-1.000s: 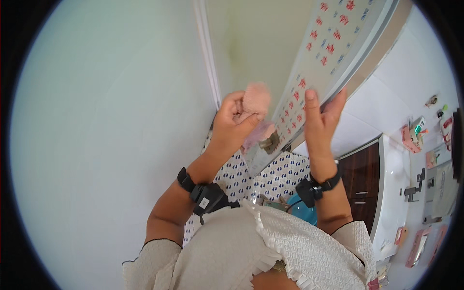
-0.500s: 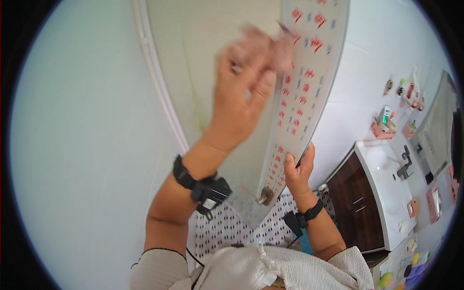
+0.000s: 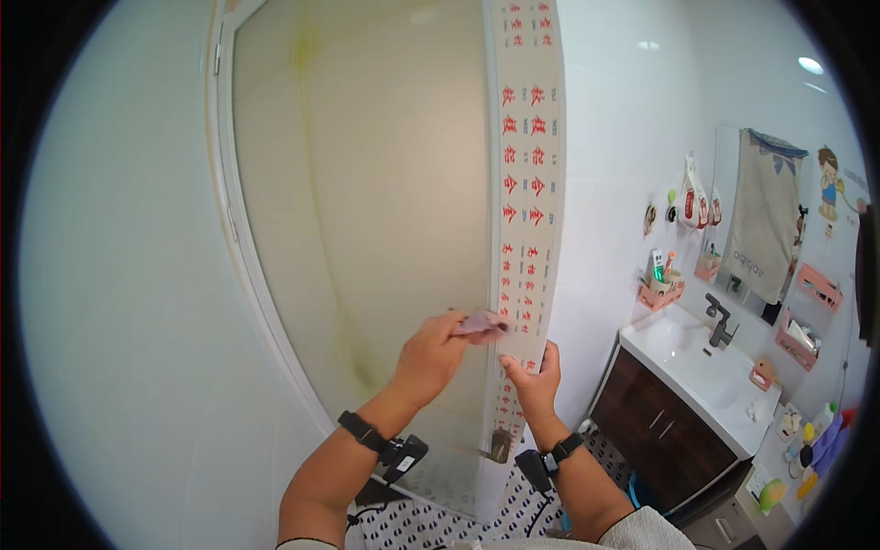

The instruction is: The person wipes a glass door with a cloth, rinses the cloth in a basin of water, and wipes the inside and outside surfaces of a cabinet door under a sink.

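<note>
A tall door with a frosted pane stands in front of me, yellowish stains running down its left part. Along its right side runs a pale frame strip with red and blue print. My left hand is closed on a crumpled pinkish-purple cloth, which touches the left part of this strip. Lower and to the right, my right hand grips the door's outer edge, thumb on the near face and fingers round the side. A metal door handle sits just below the hands.
On the right, a white washbasin with a dark tap tops a dark wood cabinet. Pink holders and a mirror with a hanging towel line the wall. Patterned tiles cover the floor.
My left hand has come down the strip with the cloth, from high up to just above the right hand. The right hand still holds the edge; the view has shifted and the door looks more upright.
</note>
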Motion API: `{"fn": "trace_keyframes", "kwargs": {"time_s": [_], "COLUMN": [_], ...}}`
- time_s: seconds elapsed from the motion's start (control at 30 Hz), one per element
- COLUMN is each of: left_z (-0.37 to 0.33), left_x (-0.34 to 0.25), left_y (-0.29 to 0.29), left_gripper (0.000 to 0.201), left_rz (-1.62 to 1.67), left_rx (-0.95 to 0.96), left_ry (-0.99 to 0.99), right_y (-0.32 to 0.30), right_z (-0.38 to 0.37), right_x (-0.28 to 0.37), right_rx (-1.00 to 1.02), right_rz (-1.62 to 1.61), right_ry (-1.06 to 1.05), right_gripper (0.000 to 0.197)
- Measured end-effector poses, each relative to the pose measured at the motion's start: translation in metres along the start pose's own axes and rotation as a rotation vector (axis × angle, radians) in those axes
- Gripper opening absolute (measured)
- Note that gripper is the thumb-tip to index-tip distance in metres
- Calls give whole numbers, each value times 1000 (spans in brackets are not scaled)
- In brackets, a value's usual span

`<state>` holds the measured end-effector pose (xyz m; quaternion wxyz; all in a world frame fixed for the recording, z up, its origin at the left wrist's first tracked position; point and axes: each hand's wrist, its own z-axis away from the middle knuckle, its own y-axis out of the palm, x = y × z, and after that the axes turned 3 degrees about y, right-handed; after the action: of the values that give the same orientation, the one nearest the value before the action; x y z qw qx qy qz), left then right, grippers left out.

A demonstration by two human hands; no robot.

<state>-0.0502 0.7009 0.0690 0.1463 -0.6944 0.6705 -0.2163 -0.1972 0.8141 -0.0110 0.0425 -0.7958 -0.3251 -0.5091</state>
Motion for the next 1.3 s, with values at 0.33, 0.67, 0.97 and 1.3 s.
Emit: {"fn": "trace_keyframes", "kwargs": {"time_s": [0.33, 0.67, 0.97, 1.3], "left_z": [-29, -31, -10, 44], "left_x": [104, 31, 114, 191], "left_y": [-48, 12, -25, -27], "left_gripper": [40, 8, 36, 50], "left_rz": [79, -157, -223, -105], "left_rx": [-362, -113, -210, -331], "left_ry": [-452, 156, -216, -574], "right_y": [-2, -8, -12, -14], "right_z": [-2, -7, -30, -58], "right_x": [-11, -11, -21, -51], "right_rx": [-75, -105, -97, -43], "right_rz": [180, 349, 371, 169], "right_ry": [-260, -270, -206, -154], "right_gripper": [39, 42, 43, 40]}}
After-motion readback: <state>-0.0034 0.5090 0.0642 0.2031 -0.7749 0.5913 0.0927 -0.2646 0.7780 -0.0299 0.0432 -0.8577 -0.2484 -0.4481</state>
